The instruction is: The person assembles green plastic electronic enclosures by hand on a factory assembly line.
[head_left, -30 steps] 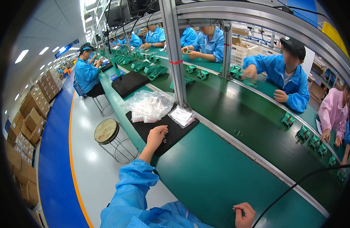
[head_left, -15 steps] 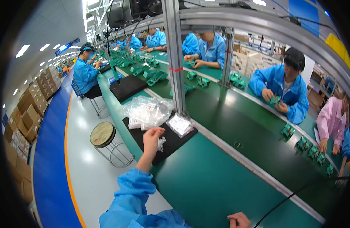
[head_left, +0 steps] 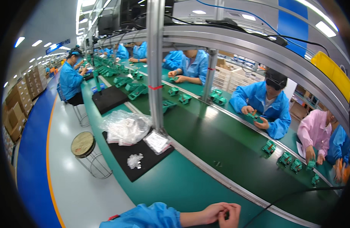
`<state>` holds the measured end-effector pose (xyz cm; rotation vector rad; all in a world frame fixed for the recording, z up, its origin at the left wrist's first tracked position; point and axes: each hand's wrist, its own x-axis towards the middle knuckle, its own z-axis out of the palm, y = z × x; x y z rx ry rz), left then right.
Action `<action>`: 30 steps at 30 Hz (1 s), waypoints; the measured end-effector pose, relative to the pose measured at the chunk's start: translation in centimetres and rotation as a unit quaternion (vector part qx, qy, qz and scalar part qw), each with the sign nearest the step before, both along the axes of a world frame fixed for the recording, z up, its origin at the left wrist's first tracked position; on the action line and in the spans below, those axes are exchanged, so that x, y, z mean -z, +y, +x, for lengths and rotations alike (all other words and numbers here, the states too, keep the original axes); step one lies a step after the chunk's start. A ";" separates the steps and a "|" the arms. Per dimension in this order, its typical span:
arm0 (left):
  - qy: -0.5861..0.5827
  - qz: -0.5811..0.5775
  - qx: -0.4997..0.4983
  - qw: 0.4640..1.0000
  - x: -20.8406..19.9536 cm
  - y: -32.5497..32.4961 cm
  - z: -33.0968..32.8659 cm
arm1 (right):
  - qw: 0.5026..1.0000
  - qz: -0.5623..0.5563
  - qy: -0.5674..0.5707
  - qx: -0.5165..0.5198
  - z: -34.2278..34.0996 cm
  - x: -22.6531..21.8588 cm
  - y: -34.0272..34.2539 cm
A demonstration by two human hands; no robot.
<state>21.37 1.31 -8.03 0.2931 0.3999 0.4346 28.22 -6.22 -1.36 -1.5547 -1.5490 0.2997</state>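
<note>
My left hand (head_left: 212,213) has its fingers curled in and touching my right hand (head_left: 232,216), low over the near bench. Both hands are closed. Whatever lies between their fingertips, if anything, is hidden or too small to make out. On a black mat (head_left: 143,171) to the left sits a small pile of whitish translucent pieces (head_left: 135,161). Behind the pile lies a large clear plastic bag (head_left: 126,127) with white contents. A smaller flat clear bag (head_left: 157,142) with a white label rests beside it, against the metal post.
A metal post (head_left: 155,76) rises from the rail of the dark green conveyor (head_left: 205,140). Green assemblies (head_left: 285,158) line its far side, where people in blue and pink jackets work. A black cable (head_left: 289,195) crosses at right. A round stool (head_left: 83,144) stands left.
My left hand has come back from above the pile of pieces and met my right hand at the lower right. The view has shifted, uncovering the pile.
</note>
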 end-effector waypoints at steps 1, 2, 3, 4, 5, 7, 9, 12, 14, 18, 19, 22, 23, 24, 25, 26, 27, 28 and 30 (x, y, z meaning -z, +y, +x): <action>0.020 -0.014 -0.015 1.000 -0.2 -0.1 -0.5 | 1.000 -0.012 0.016 -0.007 -0.2 -0.2 -0.2; 0.063 -0.052 -0.028 0.996 -1.6 -0.1 -0.6 | 0.999 -0.022 0.029 -0.004 -0.2 -0.2 -0.1; 0.065 -0.050 -0.033 0.996 -1.9 -0.2 -1.3 | 0.999 -0.011 0.030 -0.003 -0.3 -0.3 0.0; 0.065 0.000 -0.042 0.997 -2.5 -0.3 -1.4 | 1.000 -0.003 0.030 0.005 -0.2 0.0 0.1; 0.064 0.049 -0.048 0.996 -2.8 -0.3 -1.6 | 1.000 0.003 0.027 0.011 -0.2 0.5 0.2; 0.087 0.148 -0.089 0.981 -2.9 -0.8 -2.1 | 0.997 0.015 0.068 0.013 -0.3 1.4 0.2; 0.103 0.182 -0.096 0.973 -1.9 -0.9 -2.1 | 0.989 0.030 0.144 0.025 -0.4 0.7 0.5; 0.139 0.297 -0.044 0.944 -3.3 0.1 -2.2 | 0.984 0.036 0.167 0.059 0.2 1.3 0.9; 0.151 0.277 -0.046 0.948 -2.0 0.8 -2.8 | 0.961 0.001 0.274 0.047 0.1 0.7 1.4; 0.184 0.274 -0.029 0.943 -4.6 1.0 -3.5 | 0.959 0.009 0.281 0.027 0.6 1.7 2.6; 0.198 0.279 -0.031 0.939 -4.5 1.0 -3.3 | 0.957 -0.019 0.288 0.021 1.0 1.8 2.6; 0.221 0.284 -0.029 0.933 -4.1 0.7 -2.9 | 0.961 -0.024 0.275 0.018 1.5 1.6 2.2; 0.232 0.282 -0.036 0.930 -4.2 0.7 -2.9 | 0.968 -0.003 0.251 0.010 1.6 1.4 2.1; 0.231 0.283 -0.026 0.931 -3.9 0.6 -3.0 | 0.968 -0.002 0.252 0.020 1.4 1.4 2.0; 0.239 0.301 -0.037 0.922 -3.6 0.6 -3.1 | 0.969 0.009 0.246 0.015 1.1 1.3 1.9; 0.245 0.319 -0.047 0.914 -3.6 0.7 -3.2 | 0.971 0.020 0.238 0.012 0.9 1.2 1.9; 0.224 0.329 -0.025 0.917 -3.9 0.8 -3.1 | 0.973 0.032 0.226 0.005 1.1 1.0 1.6; 0.216 0.329 -0.009 0.919 -4.0 0.6 -3.0 | 0.974 0.029 0.226 0.003 1.0 0.8 1.5; 0.256 0.314 -0.073 0.911 -3.7 0.5 -2.8 | 0.974 0.032 0.224 -0.005 0.8 0.9 1.7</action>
